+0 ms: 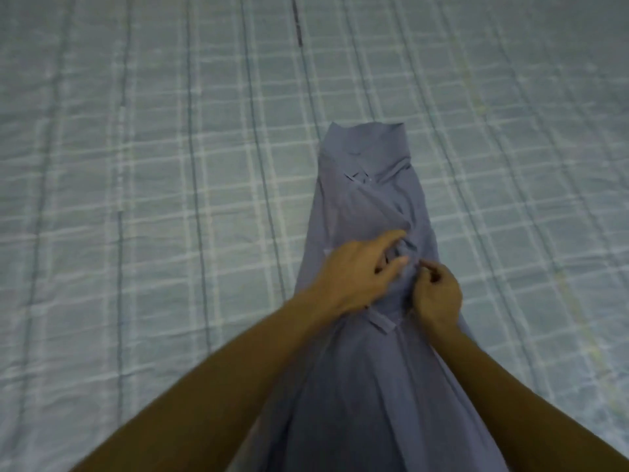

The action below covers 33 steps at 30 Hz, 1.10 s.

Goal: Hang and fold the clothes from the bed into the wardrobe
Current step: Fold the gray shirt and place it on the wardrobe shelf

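A grey-blue shirt (367, 185) lies lengthwise on the bed, collar at the far end, its sides folded in toward the middle. My left hand (357, 274) rests on the shirt's middle with the fingers spread and slightly bent over a bunched fold. Just to its right, my right hand (437, 294) has its fingers curled and pinches a bit of the cloth near the same fold. A loose cuff or strap end (383, 323) shows just below the two hands. The lower part of the shirt runs down between my forearms and out of the frame.
A pale blue checked quilt (153, 199) covers the bed on all sides of the shirt. A dark seam or mark (297, 25) runs along the quilt at the top centre. No wardrobe or other garment is in view.
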### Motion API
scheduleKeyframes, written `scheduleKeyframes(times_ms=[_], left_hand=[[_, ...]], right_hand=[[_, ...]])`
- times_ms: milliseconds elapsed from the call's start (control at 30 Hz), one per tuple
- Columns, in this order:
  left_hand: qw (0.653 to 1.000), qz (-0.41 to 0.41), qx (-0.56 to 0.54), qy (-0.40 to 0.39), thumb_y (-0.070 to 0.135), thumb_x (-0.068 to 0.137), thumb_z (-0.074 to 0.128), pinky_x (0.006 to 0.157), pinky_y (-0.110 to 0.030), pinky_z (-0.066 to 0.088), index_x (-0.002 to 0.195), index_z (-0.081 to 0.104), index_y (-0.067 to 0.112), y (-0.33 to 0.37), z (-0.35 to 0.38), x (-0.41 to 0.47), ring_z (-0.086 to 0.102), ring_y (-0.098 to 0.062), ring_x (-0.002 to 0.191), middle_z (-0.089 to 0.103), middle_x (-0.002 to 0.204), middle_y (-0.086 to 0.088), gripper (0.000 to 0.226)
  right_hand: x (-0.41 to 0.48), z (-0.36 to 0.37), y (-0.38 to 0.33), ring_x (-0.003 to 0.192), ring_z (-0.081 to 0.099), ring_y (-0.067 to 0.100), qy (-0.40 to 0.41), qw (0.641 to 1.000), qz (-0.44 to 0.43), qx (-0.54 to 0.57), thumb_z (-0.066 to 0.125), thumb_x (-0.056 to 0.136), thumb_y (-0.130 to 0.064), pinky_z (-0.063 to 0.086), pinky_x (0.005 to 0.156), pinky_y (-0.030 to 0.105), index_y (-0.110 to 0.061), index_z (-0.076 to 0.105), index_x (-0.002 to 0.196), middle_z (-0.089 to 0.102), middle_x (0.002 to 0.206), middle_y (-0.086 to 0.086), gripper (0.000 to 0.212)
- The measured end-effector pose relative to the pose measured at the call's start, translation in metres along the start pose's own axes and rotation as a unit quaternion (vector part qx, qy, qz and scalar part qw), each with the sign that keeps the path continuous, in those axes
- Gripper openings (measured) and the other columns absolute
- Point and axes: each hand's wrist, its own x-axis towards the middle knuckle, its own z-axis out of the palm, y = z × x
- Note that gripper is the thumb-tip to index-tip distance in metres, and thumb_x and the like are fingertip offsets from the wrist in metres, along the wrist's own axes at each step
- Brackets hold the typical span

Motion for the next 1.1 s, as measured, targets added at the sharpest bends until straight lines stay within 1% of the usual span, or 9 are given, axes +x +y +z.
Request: scheduleKeyframes(times_ms=[100,200,333,467,667,767,867,1000,1100], left_hand=[[0.99,0.083,0.1,0.053,0.032,0.089,0.05,0.069,-0.03,0.044,0.11,0.067,0.009,-0.003,0.024,-0.009,0.064,-0.028,0.068,0.071,0.078,-0.008,0.035],[0.986,0.025,0.158,0.036,0.025,0.087,0.044,0.075,-0.037,0.044,0.106,0.067,0.007,-0.033,0.028,-0.027,0.064,-0.033,0.078,0.07,0.091,-0.014,0.035],[0.956,-0.018,0.28,-0.083,0.029,0.086,0.045,0.084,-0.04,0.042,0.123,0.054,0.007,-0.066,0.03,-0.068,0.055,-0.036,0.099,0.057,0.111,-0.018,0.044],[0.938,-0.091,0.325,-0.074,0.043,0.09,0.039,0.1,-0.051,0.035,0.135,0.043,0.009,-0.071,0.04,-0.152,0.042,-0.036,0.124,0.043,0.135,-0.021,0.056],[0.923,-0.324,0.205,0.031,0.055,0.08,0.053,0.092,-0.047,0.042,0.141,0.032,0.013,-0.027,0.058,-0.267,0.047,-0.032,0.11,0.049,0.125,-0.014,0.077],[0.919,-0.379,0.089,0.07,0.042,0.086,0.058,0.077,-0.033,0.046,0.139,0.029,0.019,-0.001,0.073,-0.295,0.059,-0.025,0.096,0.057,0.116,-0.002,0.064],[0.878,-0.467,0.086,0.059,0.032,0.086,0.063,0.068,-0.034,0.048,0.131,0.037,0.019,0.008,0.08,-0.32,0.064,-0.033,0.088,0.065,0.103,-0.009,0.054],[0.903,-0.405,0.122,0.078,0.02,0.086,0.056,0.056,-0.031,0.037,0.107,0.051,0.015,0.03,0.065,-0.343,0.062,-0.034,0.072,0.06,0.076,-0.006,0.022],[0.942,-0.304,0.127,0.058,0.028,0.081,0.047,0.063,-0.033,0.043,0.119,0.057,0.014,0.072,0.084,-0.335,0.063,-0.033,0.079,0.067,0.087,-0.015,0.042]], right_hand=[[0.012,-0.025,0.019,0.102,0.059,0.036,0.01,1.0,0.022,-0.01,0.046,0.095,-0.014,0.046,0.089,0.041,-0.008,0.066,0.11,0.066,0.111,0.017,0.025],[0.011,-0.029,0.022,0.103,0.058,0.033,0.017,0.999,-0.034,0.014,0.046,0.096,-0.013,0.042,0.088,0.036,-0.005,0.064,0.112,0.064,0.111,0.018,0.025],[-0.003,-0.027,0.021,0.098,0.055,0.031,-0.016,0.974,-0.222,-0.036,0.054,0.084,-0.016,0.041,0.087,0.037,-0.009,0.065,0.105,0.061,0.106,0.015,0.024],[-0.031,-0.027,0.046,0.109,0.053,0.027,-0.07,0.906,-0.393,-0.142,0.052,0.085,-0.022,0.034,0.095,0.043,-0.016,0.067,0.102,0.062,0.111,0.005,0.023],[-0.067,-0.042,0.124,0.111,0.053,0.041,-0.187,0.913,-0.319,-0.171,0.049,0.088,-0.021,0.043,0.095,0.051,-0.006,0.061,0.118,0.055,0.126,0.022,0.036],[-0.093,-0.06,0.152,0.12,0.048,0.043,-0.22,0.885,-0.352,-0.211,0.046,0.089,-0.022,0.041,0.098,0.055,-0.003,0.055,0.126,0.049,0.134,0.025,0.042],[-0.121,-0.072,0.165,0.121,0.048,0.041,-0.205,0.887,-0.359,-0.206,0.054,0.087,-0.018,0.04,0.099,0.055,-0.004,0.056,0.125,0.049,0.134,0.024,0.041],[-0.155,-0.089,0.183,0.118,0.047,0.037,-0.122,0.947,-0.241,-0.176,0.058,0.086,-0.015,0.035,0.098,0.048,-0.006,0.055,0.124,0.05,0.131,0.021,0.04],[-0.182,-0.112,0.203,0.113,0.05,0.036,-0.105,0.953,-0.201,-0.202,0.052,0.083,-0.022,0.036,0.093,0.046,-0.008,0.056,0.121,0.051,0.128,0.018,0.041]])
